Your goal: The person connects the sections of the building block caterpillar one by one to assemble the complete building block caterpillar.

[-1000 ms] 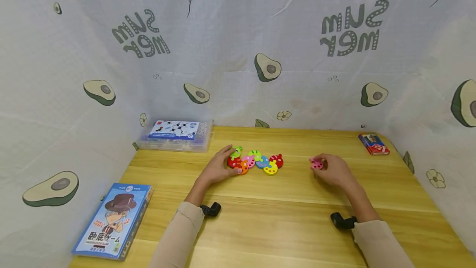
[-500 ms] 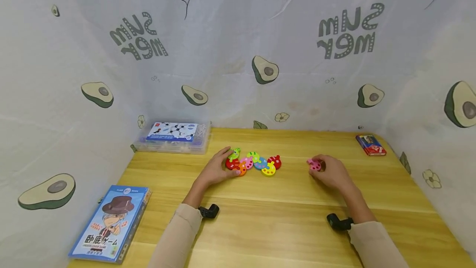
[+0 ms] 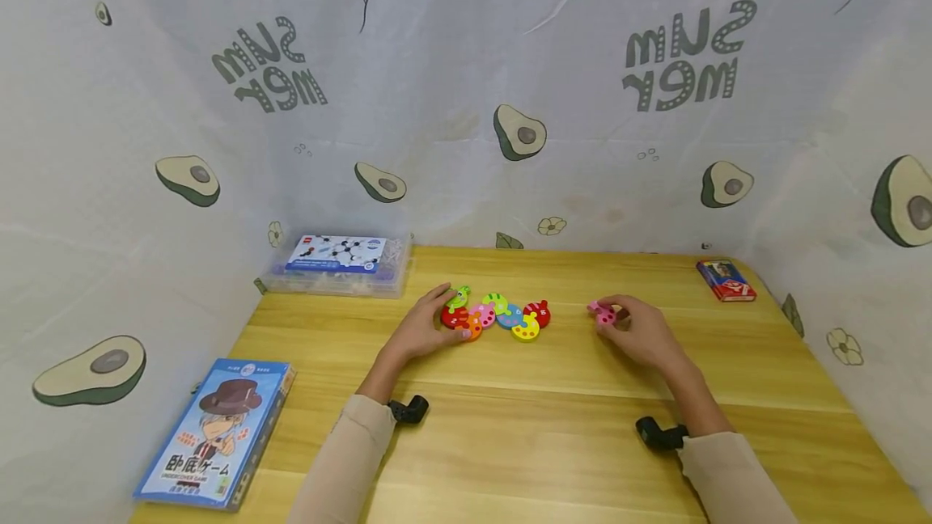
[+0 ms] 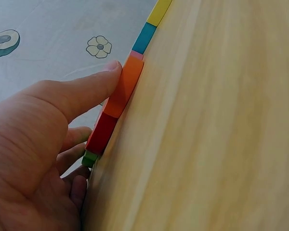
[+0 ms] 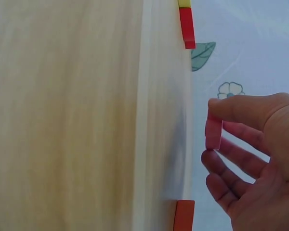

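A row of joined, numbered jigsaw pieces forms a colourful caterpillar puzzle (image 3: 511, 316) lying flat on the table. My left hand (image 3: 421, 334) holds its left end, thumb against the orange piece (image 4: 126, 89) and fingers around by the green head (image 3: 459, 297). To the right of the row, my right hand (image 3: 644, 334) pinches a loose pink puzzle piece (image 3: 604, 316) between thumb and fingers. In the right wrist view that pink piece (image 5: 213, 132) is held just off the wooden surface, apart from the red end piece (image 5: 187, 28).
The wooden table (image 3: 524, 443) bears a clear plastic box (image 3: 396, 265) with a molecule-model card at the back left. A blue game box (image 3: 218, 435) lies at the front left. A small red card box (image 3: 726, 280) sits at the back right. Patterned cloth (image 3: 451, 103) encloses the table.
My right hand has moved a little to the left with the pink piece, nearer the row, and the piece has tilted. My left hand stays in place on the caterpillar puzzle.
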### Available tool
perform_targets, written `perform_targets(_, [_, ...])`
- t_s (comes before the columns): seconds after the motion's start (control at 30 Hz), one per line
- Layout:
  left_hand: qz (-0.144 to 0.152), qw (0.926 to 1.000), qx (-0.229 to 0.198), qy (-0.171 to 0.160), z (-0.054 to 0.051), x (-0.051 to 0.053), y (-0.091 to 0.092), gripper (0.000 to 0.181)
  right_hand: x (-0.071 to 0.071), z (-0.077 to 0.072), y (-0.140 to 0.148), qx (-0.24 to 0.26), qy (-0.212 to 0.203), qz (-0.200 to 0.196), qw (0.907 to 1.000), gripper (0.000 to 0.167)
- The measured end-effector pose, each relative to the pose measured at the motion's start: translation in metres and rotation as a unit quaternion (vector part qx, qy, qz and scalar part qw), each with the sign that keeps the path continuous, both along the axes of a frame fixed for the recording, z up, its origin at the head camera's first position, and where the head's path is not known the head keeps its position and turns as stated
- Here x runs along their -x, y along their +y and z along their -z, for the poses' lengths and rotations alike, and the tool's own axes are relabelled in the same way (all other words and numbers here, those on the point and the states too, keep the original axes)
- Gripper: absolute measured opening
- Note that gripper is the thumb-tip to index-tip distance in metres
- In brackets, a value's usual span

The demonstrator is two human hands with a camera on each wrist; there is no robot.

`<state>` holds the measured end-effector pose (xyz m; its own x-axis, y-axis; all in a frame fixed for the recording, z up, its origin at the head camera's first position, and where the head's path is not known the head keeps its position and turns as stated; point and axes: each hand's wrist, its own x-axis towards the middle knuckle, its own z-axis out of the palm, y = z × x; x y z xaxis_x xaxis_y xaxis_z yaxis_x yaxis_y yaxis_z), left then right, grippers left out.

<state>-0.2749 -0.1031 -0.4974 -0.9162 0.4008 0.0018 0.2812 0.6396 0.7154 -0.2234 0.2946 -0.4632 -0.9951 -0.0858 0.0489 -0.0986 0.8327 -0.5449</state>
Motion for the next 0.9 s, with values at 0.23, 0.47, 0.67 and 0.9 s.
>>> perform_targets(0.23, [0.0,1.0,-0.005,0.002,0.002,0.0,0.0,0.088,0.006,-0.001,-0.008,0.012,0.007,-0.019,0.9997,0.046])
perform_targets(0.47, [0.002,1.0,-0.005,0.002,0.003,0.001,-0.001,0.089,0.015,-0.004,-0.019,0.02,0.001,-0.027,0.9994,0.043])
perform_targets(0.67, [0.002,1.0,-0.002,-0.001,0.004,0.002,-0.002,0.089,0.025,-0.005,-0.031,0.025,0.002,-0.045,0.9987,0.044])
perform_targets(0.9, [0.004,1.0,0.0,0.003,0.006,0.003,-0.002,0.089,0.032,-0.003,-0.046,0.035,-0.008,-0.061,0.9975,0.041])
